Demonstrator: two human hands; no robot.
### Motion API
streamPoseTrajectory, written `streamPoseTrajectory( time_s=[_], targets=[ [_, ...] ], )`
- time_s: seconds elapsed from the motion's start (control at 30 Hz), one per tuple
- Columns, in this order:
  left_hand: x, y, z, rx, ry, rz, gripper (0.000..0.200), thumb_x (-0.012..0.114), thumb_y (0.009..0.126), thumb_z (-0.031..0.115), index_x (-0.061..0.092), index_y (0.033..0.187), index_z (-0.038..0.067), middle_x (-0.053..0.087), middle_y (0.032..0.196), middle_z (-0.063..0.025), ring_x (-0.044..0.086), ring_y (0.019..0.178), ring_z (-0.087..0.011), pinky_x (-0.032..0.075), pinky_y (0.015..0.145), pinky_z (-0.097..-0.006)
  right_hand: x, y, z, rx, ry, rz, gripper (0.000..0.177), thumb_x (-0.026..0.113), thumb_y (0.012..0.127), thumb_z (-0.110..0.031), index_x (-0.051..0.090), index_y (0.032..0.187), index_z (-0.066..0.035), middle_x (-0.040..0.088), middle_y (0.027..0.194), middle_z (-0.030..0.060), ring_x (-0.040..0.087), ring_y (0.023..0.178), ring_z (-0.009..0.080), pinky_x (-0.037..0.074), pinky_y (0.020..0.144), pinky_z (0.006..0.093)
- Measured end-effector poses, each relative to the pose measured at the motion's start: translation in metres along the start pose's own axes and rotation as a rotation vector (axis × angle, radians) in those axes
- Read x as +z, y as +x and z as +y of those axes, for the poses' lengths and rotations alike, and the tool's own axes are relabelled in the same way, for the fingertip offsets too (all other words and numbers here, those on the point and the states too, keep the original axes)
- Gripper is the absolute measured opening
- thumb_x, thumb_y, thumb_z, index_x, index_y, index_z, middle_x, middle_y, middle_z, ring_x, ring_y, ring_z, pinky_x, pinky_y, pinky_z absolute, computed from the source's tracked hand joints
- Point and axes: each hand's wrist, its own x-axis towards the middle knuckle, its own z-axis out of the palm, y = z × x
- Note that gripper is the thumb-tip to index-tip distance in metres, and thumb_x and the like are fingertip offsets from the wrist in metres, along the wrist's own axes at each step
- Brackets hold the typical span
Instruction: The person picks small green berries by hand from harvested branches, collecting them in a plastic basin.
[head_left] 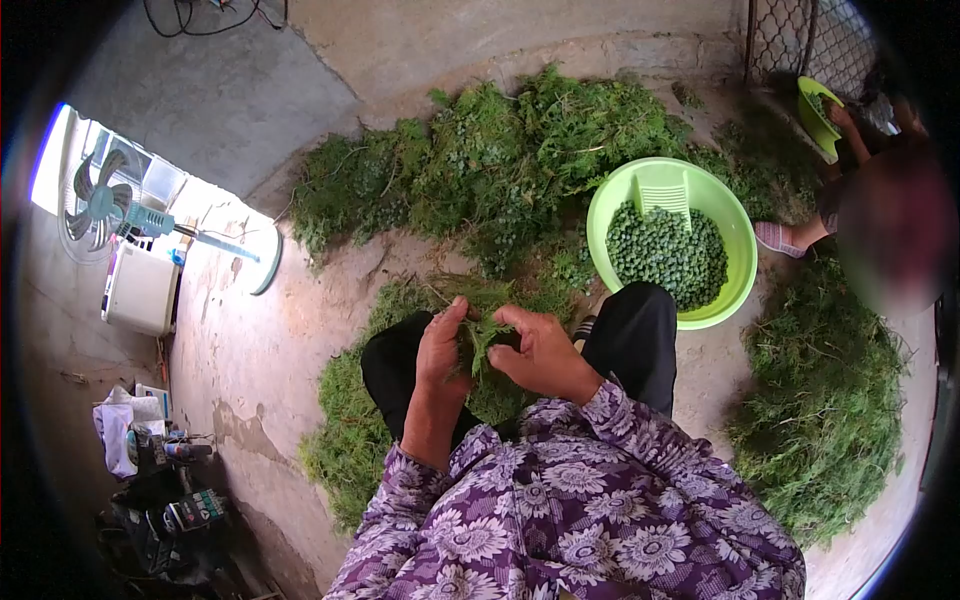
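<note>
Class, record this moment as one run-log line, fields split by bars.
left hand: grips green sprig | right hand: pinches at same sprig | green basin: right of hands, holds berries | branches: heaped beyond

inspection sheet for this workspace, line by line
Surface: tan concrete floor, patchy in places
Job's things: feathery green branches in heaps; round lime-green plastic basin holding small round green berries
Clutter: black equipment and white cloth, lower left
Grippers: left hand and right hand both on a leafy green sprig
Cables: thin black cables, top left
Surroundings: pale teal standing fan at left; co-worker at right with lime-green bowl
</note>
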Motion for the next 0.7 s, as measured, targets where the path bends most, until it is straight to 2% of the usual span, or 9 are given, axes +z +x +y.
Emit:
streamPoseTrajectory(
  time_s=[0.07, 0.2, 0.27, 0.3, 0.37, 0.5, 0.57, 0.7],
  targets=[
    [0.006, -0.003, 0.003, 0.023, 0.133, 0.079, 0.013, 0.053, 0.083, 0.016, 0.054, 0.08, 0.004, 0.055, 0.069, -0.0022, 0.053, 0.056, -0.0116, 0.043, 0.052, -0.0261, 0.004, 0.0, 0.004, 0.183, 0.303, 0.018, 0.031, 0.052, 0.071, -0.002, 0.051, 0.101, 0.0, 0.049, 0.06, 0.0009, 0.042, 0.045, 0.003, 0.034, 0.039, 0.0208],
    [0.007, -0.002, 0.0, 0.06, 0.135, 0.103, 0.014, 0.052, 0.084, 0.016, 0.053, 0.079, 0.004, 0.055, 0.068, -0.0024, 0.051, 0.055, -0.0109, 0.042, 0.05, -0.0259, 0.014, 0.004, 0.018, 0.201, 0.356, 0.08, 0.028, 0.053, 0.07, 0.0, 0.052, 0.098, 0.001, 0.051, 0.066, -0.0005, 0.044, 0.052, 0.0022, 0.036, 0.045, 0.0197],
    [0.009, -0.003, 0.0, 0.09, 0.179, 0.13, 0.015, 0.052, 0.084, 0.018, 0.053, 0.08, 0.004, 0.053, 0.066, -0.0019, 0.051, 0.054, -0.0111, 0.042, 0.049, -0.0262, 0.015, 0.004, 0.03, 0.008, 0.137, 0.072, 0.026, 0.055, 0.073, -0.001, 0.052, 0.098, 0.002, 0.051, 0.07, -0.0015, 0.046, 0.059, 0.0015, 0.038, 0.051, 0.0188],
    [0.008, -0.003, -0.001, 0.089, 0.178, 0.13, 0.015, 0.052, 0.084, 0.018, 0.053, 0.08, 0.004, 0.053, 0.066, -0.0019, 0.051, 0.054, -0.0111, 0.042, 0.049, -0.0262, 0.015, 0.004, 0.029, 0.009, 0.136, 0.072, 0.026, 0.055, 0.073, -0.001, 0.052, 0.098, 0.002, 0.051, 0.07, -0.0015, 0.046, 0.059, 0.0015, 0.038, 0.051, 0.0188],
    [0.007, -0.003, -0.003, 0.127, 0.167, 0.156, 0.015, 0.053, 0.083, 0.021, 0.052, 0.08, 0.005, 0.051, 0.064, -0.001, 0.049, 0.052, -0.0117, 0.042, 0.047, -0.0263, 0.016, 0.004, 0.025, 0.167, 0.438, 0.086, 0.022, 0.055, 0.075, -0.003, 0.052, 0.097, 0.0, 0.053, 0.071, -0.0006, 0.047, 0.064, 0.0009, 0.038, 0.054, 0.0179],
    [0.007, -0.005, -0.003, 0.062, 0.178, 0.195, 0.015, 0.053, 0.083, 0.023, 0.052, 0.08, 0.008, 0.048, 0.063, -0.0003, 0.048, 0.052, -0.012, 0.041, 0.046, -0.0265, 0.024, 0.008, 0.042, 0.234, 0.458, 0.084, 0.015, 0.054, 0.077, -0.005, 0.053, 0.092, -0.002, 0.052, 0.069, -0.0016, 0.044, 0.058, 0.0014, 0.036, 0.048, 0.0181],
    [0.004, -0.002, -0.008, 0.047, 0.021, 0.198, 0.014, 0.052, 0.083, 0.023, 0.051, 0.079, 0.009, 0.047, 0.062, -0.0001, 0.046, 0.052, -0.0122, 0.04, 0.045, -0.0266, 0.02, 0.008, 0.022, 0.333, 0.673, 0.139, 0.01, 0.053, 0.078, -0.006, 0.053, 0.088, -0.004, 0.05, 0.065, -0.0032, 0.041, 0.052, 0.0019, 0.034, 0.044, 0.0187],
    [0.002, -0.003, -0.009, 0.004, 0.024, 0.255, 0.014, 0.052, 0.083, 0.023, 0.051, 0.079, 0.009, 0.046, 0.062, 0.0003, 0.045, 0.053, -0.0115, 0.039, 0.045, -0.0262, 0.023, 0.012, 0.029, 0.439, 0.854, 0.176, 0.01, 0.054, 0.079, -0.008, 0.052, 0.088, -0.003, 0.047, 0.063, -0.0035, 0.038, 0.05, 0.0023, 0.032, 0.041, 0.02]
  ],
)
